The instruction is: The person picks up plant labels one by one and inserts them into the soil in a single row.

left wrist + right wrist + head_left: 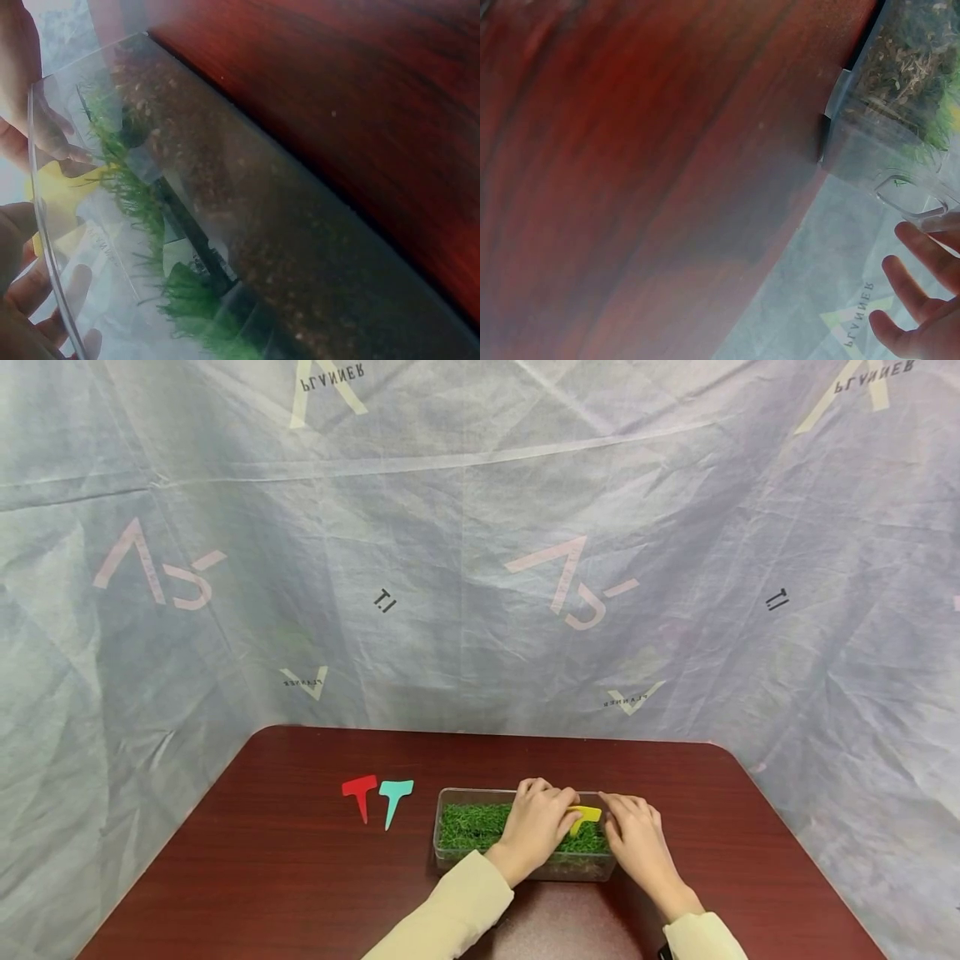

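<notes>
Over the clear box [448, 852] of green grass at the counter's [285, 877] near middle, the left hand [534, 823] pinches the yellow tag [586, 815] standing in the grass, while the right hand [634, 837] rests loosely uncurled at the box's right end.

Three T-shaped plant tags show in all: one red tag [360, 793] and one teal tag [394, 797] lying side by side on the table just left of the single clear box of green grass [468, 827], and one yellow tag [583, 817] over the grass at the box's right end. Two hands are at that box, the left hand [536, 827] and the right hand [636, 842]. There is one dark red table [262, 877] under everything.
</notes>
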The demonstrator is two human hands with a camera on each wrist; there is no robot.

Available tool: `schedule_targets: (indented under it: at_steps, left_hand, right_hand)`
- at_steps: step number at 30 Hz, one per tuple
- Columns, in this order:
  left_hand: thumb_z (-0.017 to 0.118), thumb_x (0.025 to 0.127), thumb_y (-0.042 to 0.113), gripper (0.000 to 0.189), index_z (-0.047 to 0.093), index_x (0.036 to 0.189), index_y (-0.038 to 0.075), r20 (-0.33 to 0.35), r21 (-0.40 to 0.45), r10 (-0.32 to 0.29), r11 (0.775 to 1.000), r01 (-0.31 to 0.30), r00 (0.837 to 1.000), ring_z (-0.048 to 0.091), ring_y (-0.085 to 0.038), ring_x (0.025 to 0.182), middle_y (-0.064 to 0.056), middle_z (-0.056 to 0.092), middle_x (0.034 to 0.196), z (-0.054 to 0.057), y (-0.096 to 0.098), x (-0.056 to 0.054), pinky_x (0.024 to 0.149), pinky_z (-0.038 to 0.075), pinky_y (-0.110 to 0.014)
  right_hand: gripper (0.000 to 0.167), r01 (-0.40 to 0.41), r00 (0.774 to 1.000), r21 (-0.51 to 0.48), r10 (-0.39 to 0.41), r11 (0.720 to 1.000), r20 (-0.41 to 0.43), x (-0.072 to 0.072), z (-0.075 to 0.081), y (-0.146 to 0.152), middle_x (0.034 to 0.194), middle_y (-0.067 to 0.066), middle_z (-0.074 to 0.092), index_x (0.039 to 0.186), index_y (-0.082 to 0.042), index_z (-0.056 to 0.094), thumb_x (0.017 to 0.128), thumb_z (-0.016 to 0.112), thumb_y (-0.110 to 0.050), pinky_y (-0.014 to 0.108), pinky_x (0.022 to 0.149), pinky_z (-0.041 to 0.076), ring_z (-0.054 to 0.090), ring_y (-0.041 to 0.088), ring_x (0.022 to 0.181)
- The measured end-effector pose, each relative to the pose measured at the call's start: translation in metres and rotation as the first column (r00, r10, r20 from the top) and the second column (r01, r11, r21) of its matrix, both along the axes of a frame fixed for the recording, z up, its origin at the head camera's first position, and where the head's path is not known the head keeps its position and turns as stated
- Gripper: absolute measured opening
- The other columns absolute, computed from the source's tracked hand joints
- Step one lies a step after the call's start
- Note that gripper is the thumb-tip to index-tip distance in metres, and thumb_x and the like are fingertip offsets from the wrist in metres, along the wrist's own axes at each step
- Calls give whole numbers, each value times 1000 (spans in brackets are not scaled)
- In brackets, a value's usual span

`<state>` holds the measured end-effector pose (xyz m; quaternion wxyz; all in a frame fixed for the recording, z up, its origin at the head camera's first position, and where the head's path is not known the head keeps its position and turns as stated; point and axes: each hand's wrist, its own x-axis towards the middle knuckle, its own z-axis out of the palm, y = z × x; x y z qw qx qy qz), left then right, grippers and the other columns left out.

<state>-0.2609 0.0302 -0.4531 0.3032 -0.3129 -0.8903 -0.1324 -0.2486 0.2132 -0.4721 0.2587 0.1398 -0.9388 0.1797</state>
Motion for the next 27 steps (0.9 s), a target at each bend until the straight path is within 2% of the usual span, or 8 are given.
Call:
schedule_targets:
  at_steps: [5, 13, 18, 27]
  left_hand:
    - [55, 89, 38, 16, 61, 96, 25, -9, 12, -7, 1000, 7, 1000, 57, -11, 85, 12, 67, 88, 1, -3, 1, 89, 41, -32]
    - [50, 92, 40, 21, 61, 100, 24, 29, -5, 15, 1000, -15, 999, 56, -12, 87, 11, 66, 90, 8, -17, 6, 88, 41, -34]
    - [45, 95, 40, 24, 61, 102, 24, 59, -1, 40, 999, -40, 997, 54, -12, 87, 9, 66, 92, 12, -31, 6, 87, 42, -34]
    - [48, 94, 37, 22, 62, 103, 22, 78, 48, 94, 994, -98, 992, 54, -15, 86, 6, 66, 93, 15, -67, 1, 86, 42, -36]
  right_hand:
    - [33, -3, 1000, -4, 3, 1000, 6, 1, 0, 0, 110, 13, 64, 117, -4, 61, 84, 56, -4, 58, 88, 34, 53, 33, 102]
    - [33, 2, 1000, 2, -2, 1000, 6, 1, 2, 0, 109, 13, 64, 116, -3, 61, 84, 55, -4, 57, 88, 34, 53, 33, 100]
    - [33, 0, 1000, 7, 0, 1000, -5, 1, 2, 0, 109, 13, 64, 117, -4, 61, 84, 55, -4, 58, 87, 34, 53, 33, 100]
    - [34, -4, 1000, 5, 4, 1000, 5, 2, 1, 0, 110, 13, 64, 118, -5, 60, 84, 56, -5, 58, 88, 34, 53, 33, 101]
